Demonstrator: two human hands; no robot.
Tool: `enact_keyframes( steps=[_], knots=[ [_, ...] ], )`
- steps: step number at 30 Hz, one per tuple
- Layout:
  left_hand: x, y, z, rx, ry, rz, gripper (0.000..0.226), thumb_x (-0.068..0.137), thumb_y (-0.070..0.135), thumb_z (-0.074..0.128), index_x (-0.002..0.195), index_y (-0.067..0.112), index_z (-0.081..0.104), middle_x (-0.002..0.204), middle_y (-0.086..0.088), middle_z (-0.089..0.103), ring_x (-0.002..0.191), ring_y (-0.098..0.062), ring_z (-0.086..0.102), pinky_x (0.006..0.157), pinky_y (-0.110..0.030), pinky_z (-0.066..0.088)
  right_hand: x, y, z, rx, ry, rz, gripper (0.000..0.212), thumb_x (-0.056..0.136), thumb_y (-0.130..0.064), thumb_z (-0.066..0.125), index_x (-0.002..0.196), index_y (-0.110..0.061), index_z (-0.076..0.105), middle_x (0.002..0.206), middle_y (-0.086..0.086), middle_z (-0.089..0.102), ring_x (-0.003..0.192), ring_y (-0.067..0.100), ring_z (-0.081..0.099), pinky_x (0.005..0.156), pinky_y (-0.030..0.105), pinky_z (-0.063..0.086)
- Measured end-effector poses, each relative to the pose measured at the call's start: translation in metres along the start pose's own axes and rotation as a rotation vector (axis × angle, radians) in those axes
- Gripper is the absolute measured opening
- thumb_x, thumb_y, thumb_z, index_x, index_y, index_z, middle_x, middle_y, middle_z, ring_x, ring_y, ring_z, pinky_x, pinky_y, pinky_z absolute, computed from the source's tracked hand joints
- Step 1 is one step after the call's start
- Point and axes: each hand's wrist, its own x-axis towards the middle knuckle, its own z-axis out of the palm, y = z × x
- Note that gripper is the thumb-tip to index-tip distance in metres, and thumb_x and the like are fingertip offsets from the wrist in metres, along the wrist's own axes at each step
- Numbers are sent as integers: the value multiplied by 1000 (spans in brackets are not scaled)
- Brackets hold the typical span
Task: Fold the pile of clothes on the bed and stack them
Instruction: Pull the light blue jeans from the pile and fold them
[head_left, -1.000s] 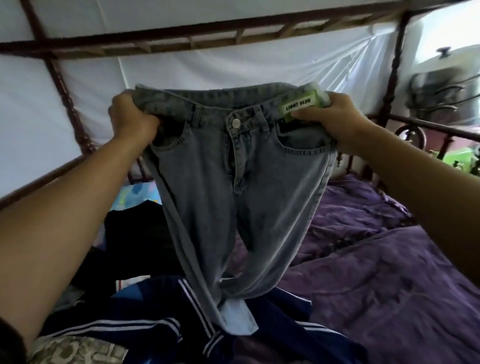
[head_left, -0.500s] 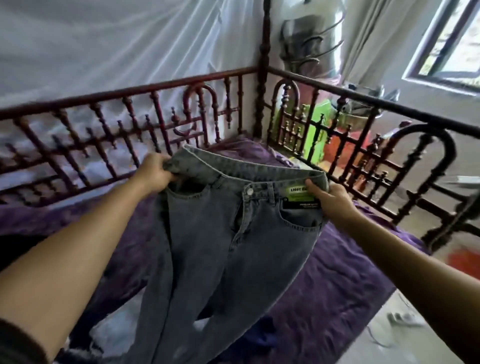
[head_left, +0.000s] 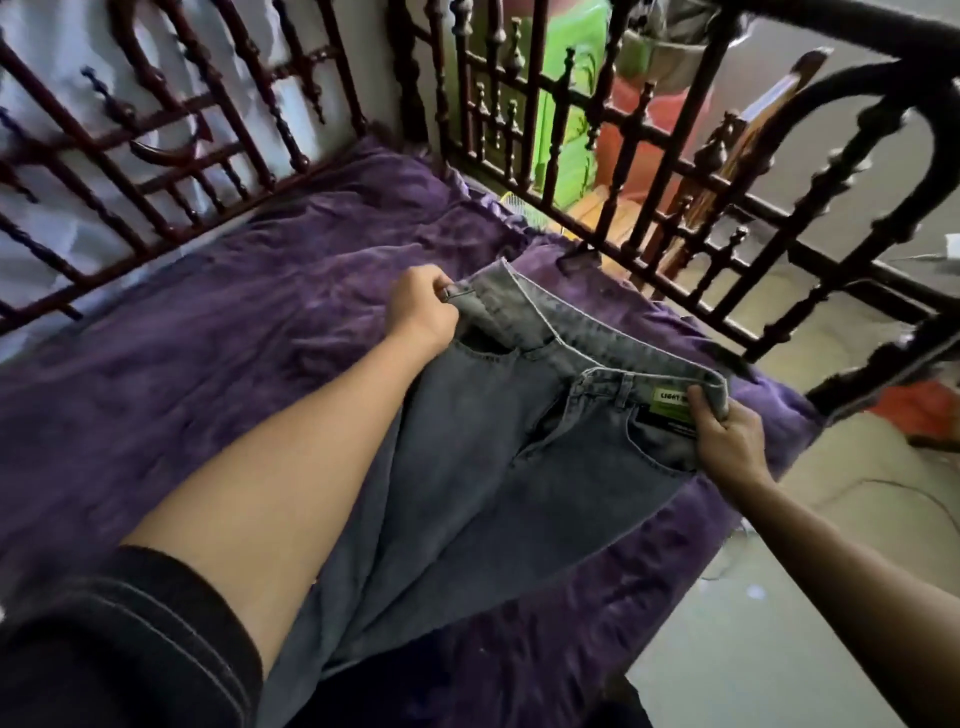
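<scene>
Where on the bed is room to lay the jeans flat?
The widest bare stretch is the purple blanket between the reddish railing and the left hand. A smaller patch lies in the corner beyond the jeans. It is crowded on the right, where the jeans and right hand reach the edge by the dark railing.

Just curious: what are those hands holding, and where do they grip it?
A pair of grey jeans, by the waistband: left hand at one end, right hand at the other.
</scene>
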Motion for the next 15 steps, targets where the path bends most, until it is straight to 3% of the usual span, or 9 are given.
enact_keyframes(
  steps=[3,8,12,14,15],
  knots=[
    [32,24,76,38,-53,-20,26,74,-3,51,87,13,66,90,-7,69,89,-28,62,74,-32,49,69,47,-1,-76,6,91,45,91,-52,55,82,-10,67,83,9,72,82,30,69,80,54,55],
    [74,40,205,7,-168,-67,26,74,-4,52,88,12,67,91,-9,70,90,-27,62,75,-32,48,159,109,-10,-294,83,159,41,96,-45,50,81,-9,63,85,14,70,81,33,64,73,38,49],
    [88,25,265,4,-242,-121,28,83,2,57,107,14,64,104,-5,64,95,-21,58,75,-25,42,194,142,-6,-575,2,220,35,94,-45,47,95,-13,60,97,18,68,92,39,62,76,42,47],
    [86,0,267,40,-246,-159,31,83,3,58,112,12,62,110,-9,61,101,-24,57,84,-29,45,200,143,3,-758,-96,234,25,92,-38,49,109,-21,54,108,16,64,101,38,58,80,44,45],
    [80,-16,261,59,-245,-199,31,83,2,58,112,11,62,111,-12,60,103,-27,58,88,-34,47,203,141,9,-851,-140,200,33,90,-34,52,121,-23,49,117,15,60,109,37,54,85,46,43]
  ],
)
